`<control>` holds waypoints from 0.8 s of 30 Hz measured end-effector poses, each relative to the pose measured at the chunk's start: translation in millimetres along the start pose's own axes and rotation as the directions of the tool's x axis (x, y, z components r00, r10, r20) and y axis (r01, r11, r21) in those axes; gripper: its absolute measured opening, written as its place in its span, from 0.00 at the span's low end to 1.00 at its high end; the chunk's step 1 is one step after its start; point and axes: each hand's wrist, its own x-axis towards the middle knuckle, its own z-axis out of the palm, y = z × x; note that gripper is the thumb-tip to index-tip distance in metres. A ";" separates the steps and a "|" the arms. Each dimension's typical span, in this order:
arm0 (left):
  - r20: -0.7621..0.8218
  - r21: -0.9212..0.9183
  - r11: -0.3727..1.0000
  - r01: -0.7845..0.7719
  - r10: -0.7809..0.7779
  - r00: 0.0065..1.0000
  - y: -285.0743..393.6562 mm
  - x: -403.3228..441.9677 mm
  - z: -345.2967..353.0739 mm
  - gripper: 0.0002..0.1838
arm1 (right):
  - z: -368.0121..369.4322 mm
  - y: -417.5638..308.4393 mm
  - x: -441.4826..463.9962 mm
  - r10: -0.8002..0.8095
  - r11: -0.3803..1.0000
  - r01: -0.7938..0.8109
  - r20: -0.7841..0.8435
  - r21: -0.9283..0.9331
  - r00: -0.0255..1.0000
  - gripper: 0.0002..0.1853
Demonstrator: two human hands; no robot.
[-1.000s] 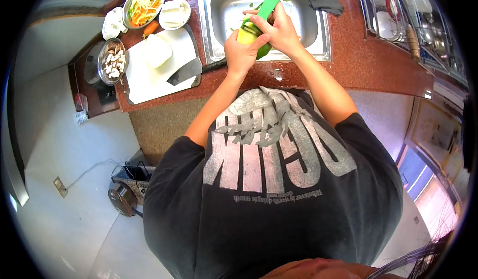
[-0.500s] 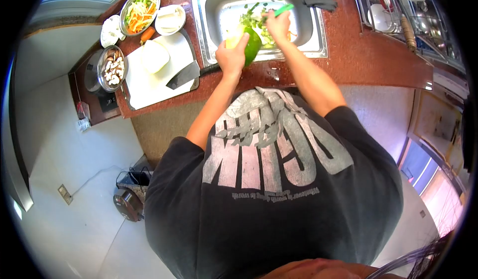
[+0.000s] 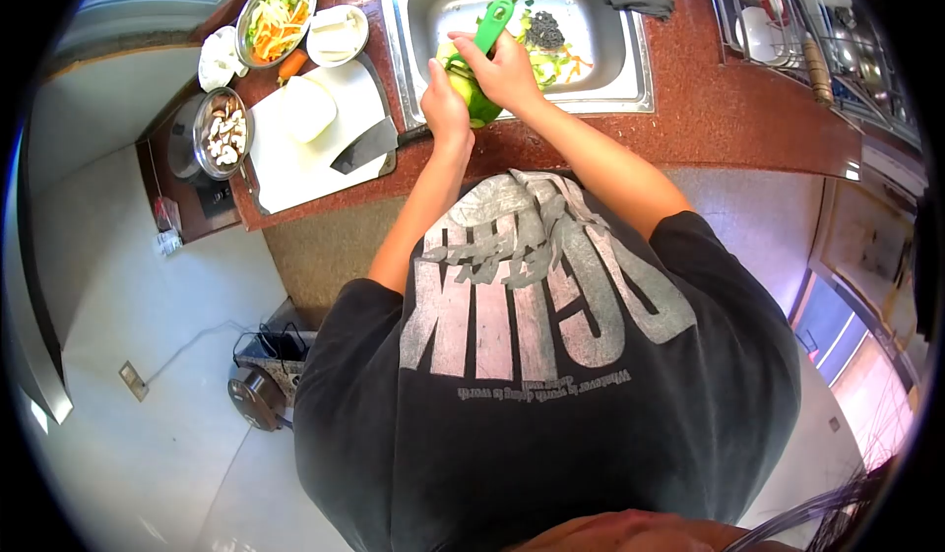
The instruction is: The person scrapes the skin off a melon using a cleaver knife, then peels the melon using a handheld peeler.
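Observation:
Over the near edge of the sink (image 3: 638, 69), my left hand (image 3: 448, 111) is wrapped round a green vegetable (image 3: 480, 111), partly peeled, with dark green skin and pale flesh. My right hand (image 3: 508, 74) grips a green peeler (image 3: 495, 22) across the top of it. The peeler's handle points up and away from me; its blade is hidden by my fingers. Green and orange peelings (image 3: 563, 65) lie in the sink around a dark drain strainer (image 3: 543, 30).
Left of the sink, a white cutting board (image 3: 285, 173) holds a knife (image 3: 366, 146) and a pale round vegetable (image 3: 307, 109). Beyond are a bowl of cut vegetables (image 3: 279, 25), a white bowl (image 3: 337, 37), a carrot (image 3: 292, 64) and a mushroom bowl (image 3: 224, 136). A dish rack (image 3: 787, 50) stands right.
My right hand has come left and nearer with the peeler, from over the sink onto the vegetable. The peeler's handle now points more upright. The drain strainer has come into sight.

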 end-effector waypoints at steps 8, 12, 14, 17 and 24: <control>-0.035 0.022 0.989 -0.146 0.147 0.989 9.8 -7.9 5.7 0.29 | -16.4 -21.0 -7.4 0.025 0.998 -0.022 0.036 -0.065 0.999 0.19; -0.035 0.034 0.988 -0.153 0.154 0.987 7.2 -9.1 7.9 0.29 | -28.7 -18.0 6.2 0.041 0.986 -0.027 0.084 -0.162 0.996 0.13; -0.048 0.014 0.991 -0.130 0.131 0.990 6.5 -8.8 11.4 0.30 | -22.6 11.4 15.3 -0.005 0.999 0.008 0.060 -0.043 0.998 0.12; -0.116 0.076 0.991 -0.108 0.116 0.986 -3.7 -5.5 3.8 0.30 | -21.8 38.7 29.0 0.304 0.883 -0.171 -0.254 0.437 0.918 0.13; -0.164 0.004 0.998 -0.070 0.070 0.984 -1.7 -5.7 -8.6 0.32 | -92.4 106.5 36.8 0.034 0.616 -0.158 -0.174 -0.772 0.984 0.20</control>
